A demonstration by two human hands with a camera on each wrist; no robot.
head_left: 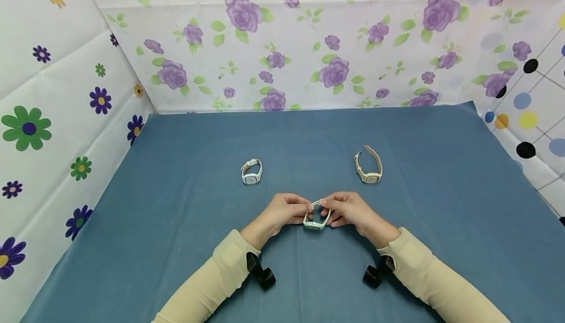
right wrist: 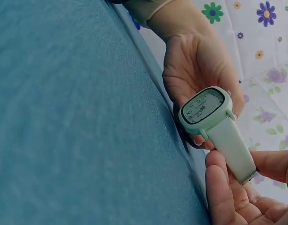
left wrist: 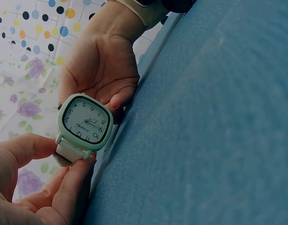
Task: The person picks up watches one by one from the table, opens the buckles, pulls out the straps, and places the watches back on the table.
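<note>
Your left hand [head_left: 283,212] and right hand [head_left: 352,210] pinch the mint-green, rounded-square watch [head_left: 314,226] by its pale, smooth strap [right wrist: 232,150], so steady it without twisting.

A mint-green watch [head_left: 314,226] is held, strap [right wrist: 232,149] curved.

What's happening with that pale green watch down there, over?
Left hand and right hand pinching the strap of the green watch. White watch and beige watch lie farther off, apart. Nothing seen in the way.
</note>
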